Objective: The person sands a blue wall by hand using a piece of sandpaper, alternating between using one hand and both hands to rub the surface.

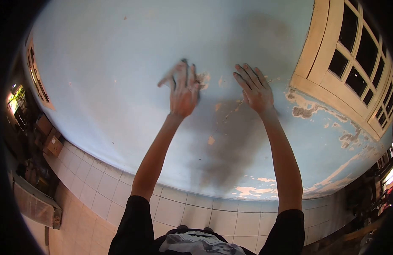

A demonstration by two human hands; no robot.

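Facing, in the head view, a blue wall (120, 63) lying straight beyond the left hand (183, 95) and the right hand (256, 91). Spreading the left wide, blurred, with nothing visible in it; holding the right flat with fingers slightly parted, likewise bare. Having a small chipped patch (205, 78) between the two, just beside the left, so nearer it. Cannot tell whether touching the wall with either palm.

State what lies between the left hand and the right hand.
In the head view, light-blue painted wall lies between the left hand and the right hand, broken by small patches of peeled paint.
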